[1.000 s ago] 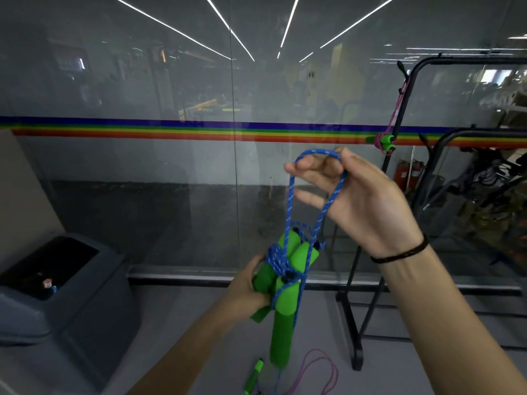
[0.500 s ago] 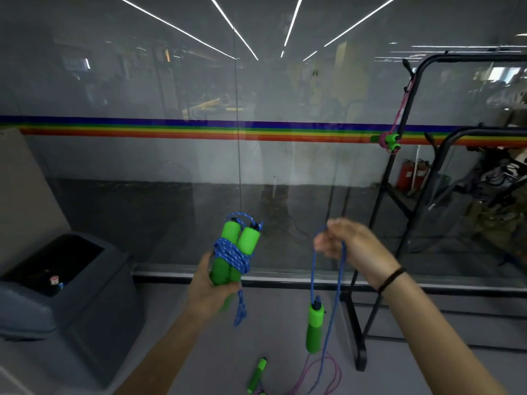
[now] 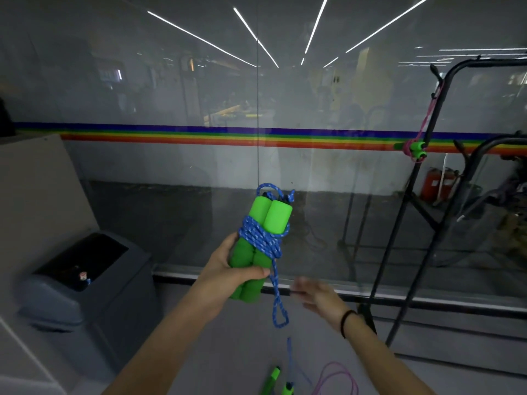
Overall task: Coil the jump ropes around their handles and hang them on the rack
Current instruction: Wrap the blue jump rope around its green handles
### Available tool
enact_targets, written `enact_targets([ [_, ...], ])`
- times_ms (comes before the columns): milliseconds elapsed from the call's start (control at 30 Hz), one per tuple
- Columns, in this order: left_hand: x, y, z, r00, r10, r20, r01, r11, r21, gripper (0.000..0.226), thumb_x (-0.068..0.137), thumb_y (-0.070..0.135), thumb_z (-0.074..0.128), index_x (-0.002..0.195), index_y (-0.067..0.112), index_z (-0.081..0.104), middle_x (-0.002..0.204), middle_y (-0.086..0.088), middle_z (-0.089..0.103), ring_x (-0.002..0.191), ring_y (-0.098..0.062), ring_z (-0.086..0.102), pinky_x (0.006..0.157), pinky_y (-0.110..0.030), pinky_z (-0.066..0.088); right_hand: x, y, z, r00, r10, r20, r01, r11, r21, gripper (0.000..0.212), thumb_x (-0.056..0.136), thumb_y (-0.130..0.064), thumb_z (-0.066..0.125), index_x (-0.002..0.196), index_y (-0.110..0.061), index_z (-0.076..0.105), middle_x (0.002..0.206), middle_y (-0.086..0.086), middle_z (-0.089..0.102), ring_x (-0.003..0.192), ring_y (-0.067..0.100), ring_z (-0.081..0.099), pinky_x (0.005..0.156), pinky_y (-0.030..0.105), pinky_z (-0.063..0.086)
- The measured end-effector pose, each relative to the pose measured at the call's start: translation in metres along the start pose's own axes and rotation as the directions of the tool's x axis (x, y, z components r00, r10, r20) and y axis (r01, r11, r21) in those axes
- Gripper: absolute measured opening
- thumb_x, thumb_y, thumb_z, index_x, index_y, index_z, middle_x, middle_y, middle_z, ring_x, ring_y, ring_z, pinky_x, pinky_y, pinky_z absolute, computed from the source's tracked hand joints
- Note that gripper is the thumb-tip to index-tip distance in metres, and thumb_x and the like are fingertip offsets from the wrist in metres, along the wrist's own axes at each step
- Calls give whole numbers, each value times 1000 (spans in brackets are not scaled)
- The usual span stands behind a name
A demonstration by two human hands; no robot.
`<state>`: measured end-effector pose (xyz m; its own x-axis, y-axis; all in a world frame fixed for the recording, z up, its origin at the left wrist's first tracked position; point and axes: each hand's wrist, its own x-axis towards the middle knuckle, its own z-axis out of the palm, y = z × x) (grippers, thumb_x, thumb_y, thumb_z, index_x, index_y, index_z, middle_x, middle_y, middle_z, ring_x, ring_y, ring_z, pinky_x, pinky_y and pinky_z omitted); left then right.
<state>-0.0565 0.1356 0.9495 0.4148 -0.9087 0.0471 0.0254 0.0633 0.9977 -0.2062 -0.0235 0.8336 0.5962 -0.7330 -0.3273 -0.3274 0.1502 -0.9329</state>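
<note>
**Blue rope coiled in hand, rack stands off to the right**

A person's left hand [image 3: 228, 273] grips the lower part of a pair of green foam handles [image 3: 266, 220], held side by side and upright in front of a glass wall [image 3: 142, 81]. The blue jump rope [image 3: 261, 242] is coiled in several turns round the middle of the two handles, just above the thumb and fingers. A small loop and a knotted end show above the handle tops, and a longer loop [image 3: 279, 312] dangles free below the coil, past the bottom of the handles.

The right hand [image 3: 316, 297] is lower and to the right, apart from the bundle and near the dangling loop without touching it (motion blur hides the fingers, so whether they are straight or curled cannot be told). A dark band [image 3: 346, 320] circles its wrist.

The black metal rack [image 3: 410, 201] stands at the right edge, well apart from both hands. A pink jump rope [image 3: 413, 146], wound round green handles, hangs by its cord from the upper part of the rack's frame.

On the floor at the bottom of the frame lie loose green handles [image 3: 271, 379], a strand of blue cord [image 3: 290, 352] and a pink cord [image 3: 339, 377]. A grey lidded bin [image 3: 85, 289] stands at left, and a rainbow stripe [image 3: 199, 136] runs across the glass.
</note>
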Motion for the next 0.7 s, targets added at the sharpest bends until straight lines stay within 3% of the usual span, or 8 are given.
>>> enact_targets([
  [133, 2, 4, 11, 998, 31, 53, -32, 999, 12, 62, 52, 4, 75, 108, 25, 59, 84, 0, 72, 75, -12, 68, 63, -26, 54, -28, -45, 20, 869, -218, 443, 57, 936, 349, 63, 92, -51, 15, 119, -15, 58, 106, 9, 69, 97, 21, 66, 90, 33, 49],
  [200, 5, 3, 14, 998, 41, 50, -43, 998, 43, 65, 52, 5, 77, 111, 25, 58, 90, -4, 72, 80, -16, 68, 68, -30, 55, -42, -57, 27, 804, -293, 517, 87, 919, 385, 63, 92, -50, 13, 115, -17, 62, 87, 13, 70, 79, 23, 68, 83, 36, 52],
  [267, 7, 2, 13, 998, 61, 31, -63, 996, 68, 70, 50, 6, 78, 114, 22, 56, 92, -4, 72, 80, -15, 68, 69, -30, 55, -52, -61, 27, 830, -313, 462, 154, 924, 349, 51, 94, -45, 24, 99, -15, 65, 56, 6, 58, 49, 19, 56, 68, 33, 53],
  [333, 10, 0, 8, 996, 91, -7, -90, 988, 124, 73, 50, 8, 79, 116, 21, 54, 93, -3, 71, 78, -11, 66, 67, -26, 53, -58, -64, 24, 892, -290, 347, 215, 947, 238, 38, 94, -38, 35, 84, -11, 60, 45, -4, 38, 36, 9, 35, 53, 24, 47],
  [433, 11, -3, 3, 992, 122, -40, -105, 948, 300, 71, 51, 13, 81, 115, 22, 52, 92, -1, 68, 75, -9, 65, 67, -25, 53, -69, -69, 20, 924, -337, 183, 361, 924, -122, 33, 97, -30, 37, 74, -15, 55, 47, -11, 35, 40, 5, 33, 46, 18, 38],
  [533, 9, -5, 5, 989, 118, -94, -63, 890, 452, 56, 58, 11, 81, 103, 16, 48, 90, 0, 62, 74, -11, 61, 63, -23, 50, -89, -81, 17, 883, -431, 186, 447, 649, -616, 32, 98, -28, 38, 72, -23, 55, 60, -4, 51, 55, 8, 47, 57, 23, 41],
  [600, 10, -5, 6, 987, 119, -109, -44, 848, 528, 51, 62, 10, 79, 99, 13, 45, 86, 2, 56, 71, -6, 56, 53, -14, 43, -105, -89, 16, 867, -454, 206, 434, 484, -760, 31, 97, -32, 37, 82, -19, 61, 79, 5, 63, 72, 16, 56, 69, 29, 42],
  [700, 11, -4, 8, 986, 154, -66, -80, 782, 617, 46, 63, 9, 77, 95, 15, 44, 77, 6, 53, 65, -4, 52, 44, -8, 38, -123, -105, 17, 859, -474, 193, 380, 338, -861, 35, 96, -40, 34, 92, -17, 60, 95, 9, 66, 91, 28, 59, 75, 36, 45],
])
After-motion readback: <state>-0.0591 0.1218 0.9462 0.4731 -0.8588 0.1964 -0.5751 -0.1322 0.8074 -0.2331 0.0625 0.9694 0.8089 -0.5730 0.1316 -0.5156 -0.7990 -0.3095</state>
